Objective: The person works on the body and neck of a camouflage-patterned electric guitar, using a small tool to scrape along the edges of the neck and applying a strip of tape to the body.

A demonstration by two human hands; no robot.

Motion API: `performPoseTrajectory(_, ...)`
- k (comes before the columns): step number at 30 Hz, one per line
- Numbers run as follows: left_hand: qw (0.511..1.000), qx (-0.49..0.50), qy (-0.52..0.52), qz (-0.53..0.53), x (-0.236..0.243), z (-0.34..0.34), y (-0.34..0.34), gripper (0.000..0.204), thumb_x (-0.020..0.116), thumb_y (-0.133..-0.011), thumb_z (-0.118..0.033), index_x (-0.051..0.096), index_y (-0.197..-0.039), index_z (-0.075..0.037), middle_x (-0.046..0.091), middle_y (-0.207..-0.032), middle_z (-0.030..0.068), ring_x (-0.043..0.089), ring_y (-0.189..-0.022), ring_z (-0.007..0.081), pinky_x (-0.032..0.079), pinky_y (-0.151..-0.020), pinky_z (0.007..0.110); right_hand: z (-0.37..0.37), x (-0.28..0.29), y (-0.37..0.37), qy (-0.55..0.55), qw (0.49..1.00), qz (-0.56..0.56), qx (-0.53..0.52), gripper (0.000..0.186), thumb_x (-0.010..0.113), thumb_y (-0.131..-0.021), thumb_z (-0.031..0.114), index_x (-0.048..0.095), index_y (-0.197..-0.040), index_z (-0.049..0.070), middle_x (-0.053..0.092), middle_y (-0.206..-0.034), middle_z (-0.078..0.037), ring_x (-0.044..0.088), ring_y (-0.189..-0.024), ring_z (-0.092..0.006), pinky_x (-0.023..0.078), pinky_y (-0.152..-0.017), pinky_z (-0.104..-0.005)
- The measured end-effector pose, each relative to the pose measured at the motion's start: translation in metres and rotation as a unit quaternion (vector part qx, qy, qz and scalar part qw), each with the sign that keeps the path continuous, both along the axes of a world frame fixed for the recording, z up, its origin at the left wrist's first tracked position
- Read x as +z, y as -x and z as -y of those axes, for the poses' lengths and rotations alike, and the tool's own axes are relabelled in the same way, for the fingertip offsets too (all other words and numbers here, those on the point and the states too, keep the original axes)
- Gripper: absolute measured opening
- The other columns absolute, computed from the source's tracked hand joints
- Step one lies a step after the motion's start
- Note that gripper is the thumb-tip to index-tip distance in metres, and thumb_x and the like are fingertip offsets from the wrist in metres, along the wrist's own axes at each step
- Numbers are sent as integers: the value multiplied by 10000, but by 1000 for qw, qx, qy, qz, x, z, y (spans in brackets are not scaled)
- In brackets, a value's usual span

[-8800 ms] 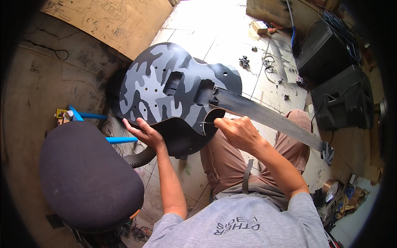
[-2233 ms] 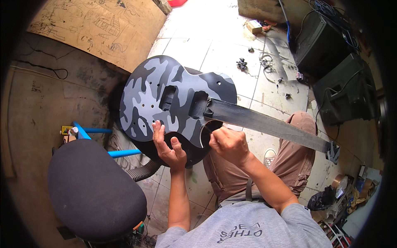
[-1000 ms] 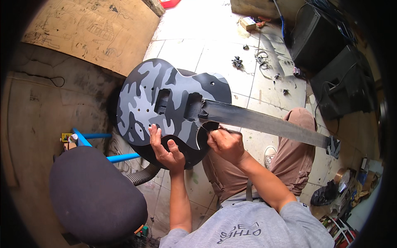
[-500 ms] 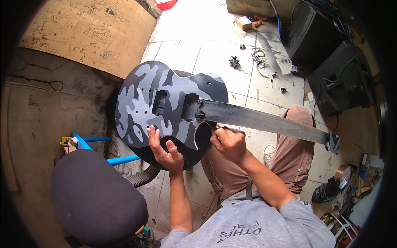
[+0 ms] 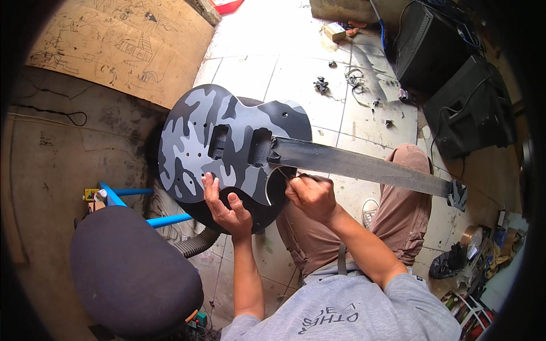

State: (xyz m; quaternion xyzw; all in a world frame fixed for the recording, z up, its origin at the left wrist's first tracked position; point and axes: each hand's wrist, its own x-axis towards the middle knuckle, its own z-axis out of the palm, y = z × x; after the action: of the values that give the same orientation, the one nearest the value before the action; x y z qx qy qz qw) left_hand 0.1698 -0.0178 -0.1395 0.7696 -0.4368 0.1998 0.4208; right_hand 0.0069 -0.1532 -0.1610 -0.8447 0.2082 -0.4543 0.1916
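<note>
An electric guitar body [image 5: 196, 136] painted in grey and black camouflage lies face up on a round dark seat [image 5: 270, 213]. Its two pickup cavities are bare, and small holes dot the face. The neck [image 5: 364, 165], its fretboard covered in dark tape, points right. My left hand [image 5: 230, 210] rests against the near edge of the body, fingers apart and palm up. At the cutaway beside the neck joint, my right hand [image 5: 311, 196] is closed around something thin and dark, mostly hidden by the fingers; its kind does not show.
A padded dark seat [image 5: 136, 273] stands at the lower left beside blue metal tubes [image 5: 170, 220]. Black speaker cabinets [image 5: 469, 108] stand at the right. Small black parts [image 5: 321, 85] and a cable lie on the tiled floor. A drawn-on wooden board [image 5: 122, 45] is at the upper left.
My right hand has shifted slightly left along the cutaway edge. The guitar has moved left by a hair, while my left hand stays against the body's near edge.
</note>
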Motion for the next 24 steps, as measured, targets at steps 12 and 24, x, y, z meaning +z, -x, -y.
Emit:
performPoseTrajectory(12, 1000, -3, 1, 0, -2, -1, -1, 431, 470, -1047, -244, 544, -1361, 42, 540, -1488, 240, 437, -1454, 426, 321, -1203, 507, 1, -2, 1, -15, 1000, -27, -3, 212, 779, -799, 56, 576, -749, 89, 574, -620, -80, 619, -530, -266, 501, -510, -381)
performPoseTrajectory(24, 1000, 3, -11, 9, 1, 0, 1, 452, 448, -1065, -295, 531, -1355, 42, 525, -1482, 267, 455, -1421, 465, 353, -1178, 537, 1, -6, 1, -3, 1000, -22, -11, 215, 749, -796, 74, 544, -739, 97, 529, -608, -63, 619, -535, -240, 524, -495, -355)
